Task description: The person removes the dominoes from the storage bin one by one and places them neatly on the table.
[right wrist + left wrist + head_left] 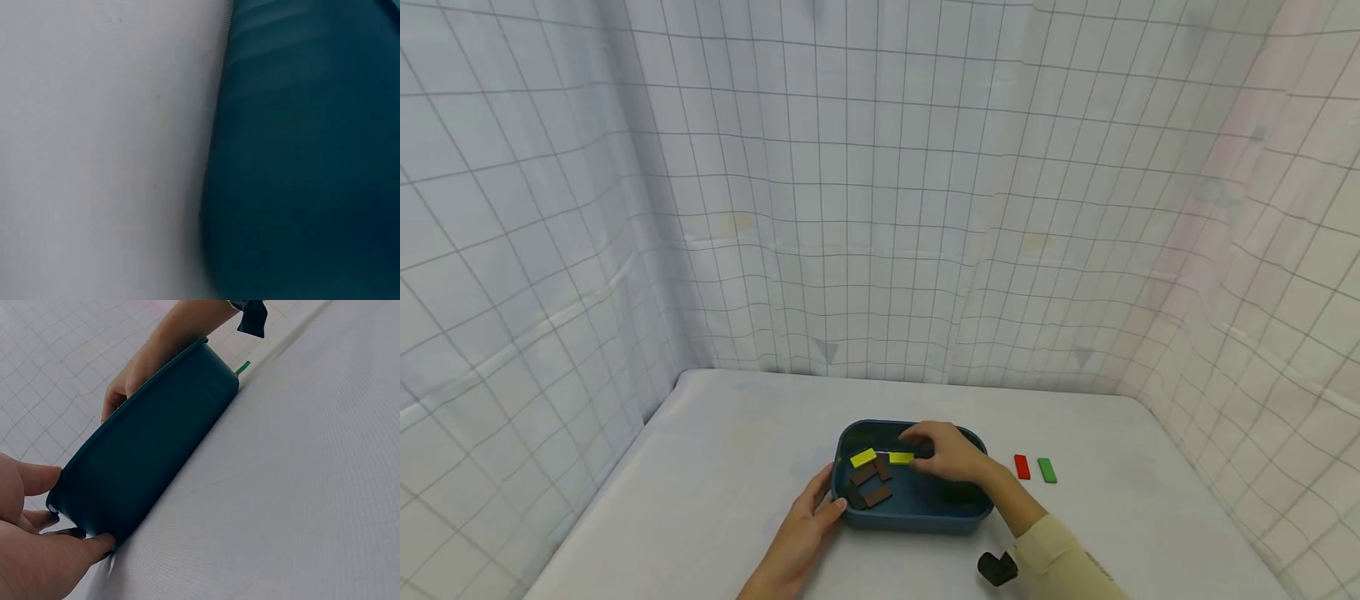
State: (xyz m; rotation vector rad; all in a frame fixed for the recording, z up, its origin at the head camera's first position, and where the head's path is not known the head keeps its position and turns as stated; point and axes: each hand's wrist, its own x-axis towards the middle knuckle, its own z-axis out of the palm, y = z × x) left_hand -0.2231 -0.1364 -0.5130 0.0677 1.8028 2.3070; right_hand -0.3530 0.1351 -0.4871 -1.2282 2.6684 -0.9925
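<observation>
Low in the head view, the left hand (805, 529) reached up from the bottom edge, thumb (832, 510) and fingers (820, 485) parted in a grip, while the right hand (951, 454) pointed left, fingers curved, its bare forearm (1017, 502) slanting from a pale sleeve (1060, 554) at lower right.

The head camera looks forward and down from behind the left hand (805, 529) and right hand (951, 454), well back, reaching the curtain (880, 208) beyond them. The left wrist's tilted view, close beside the left hand, faces along the bin (910, 523) toward the right hand. The right wrist's is nearest, against the bin's outside. All 3 share the bin; 2 share the hands.
</observation>
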